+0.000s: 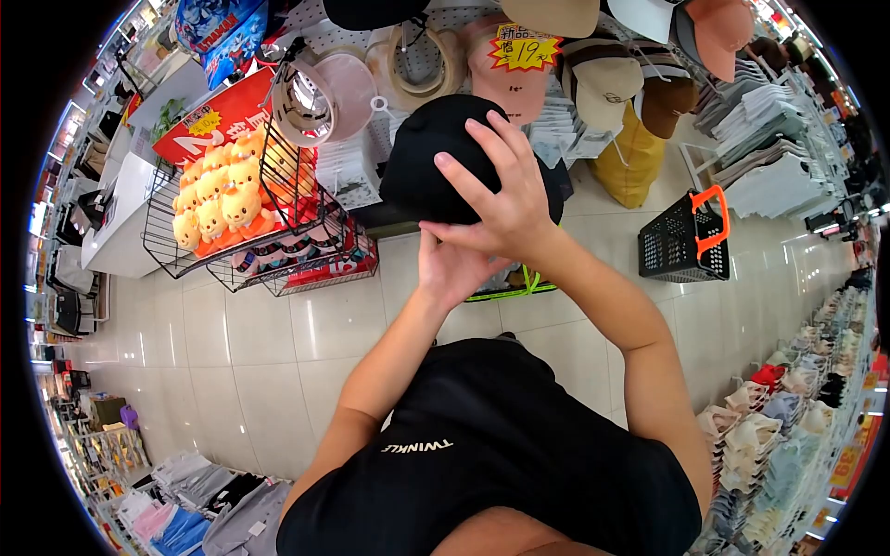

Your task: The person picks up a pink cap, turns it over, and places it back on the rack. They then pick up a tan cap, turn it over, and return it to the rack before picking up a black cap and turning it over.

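Observation:
A black cap (431,153) is held up in front of a display of hats, above my chest. My right hand (508,190) lies over its crown, fingers spread and bent against the fabric. From below, my left hand (448,269) supports the near edge of the cap, its thumb pointing up and most of its fingers hidden under the cap and the other hand. Behind the cap hang a pink cap (508,88) and a straw-coloured visor hat (422,69).
To the left stands a wire basket rack (171,255) of orange plush toys (243,181). A black shopping basket (672,241) with an orange handle sits on the tiled floor at right. Bright green straps (524,285) show below my hands. Garment racks (751,445) line the right side.

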